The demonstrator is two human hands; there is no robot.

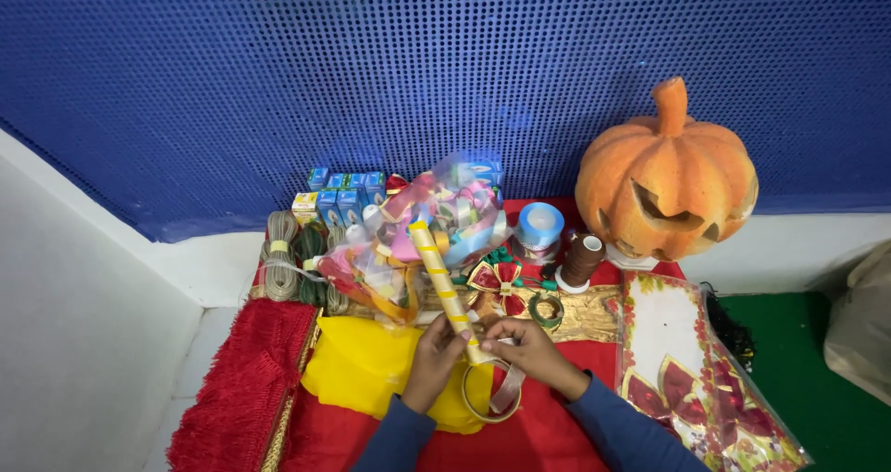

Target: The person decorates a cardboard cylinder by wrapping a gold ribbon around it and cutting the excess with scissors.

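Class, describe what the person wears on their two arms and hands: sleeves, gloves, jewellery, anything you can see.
Both arms wear long dark blue sleeves reaching the wrists. The left hand and right hand are bare: no gloves, and no rings, watch or bracelet can be made out.

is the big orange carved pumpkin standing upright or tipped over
Upright: the large orange carved pumpkin sits on its base against the blue perforated wall, stem pointing up.
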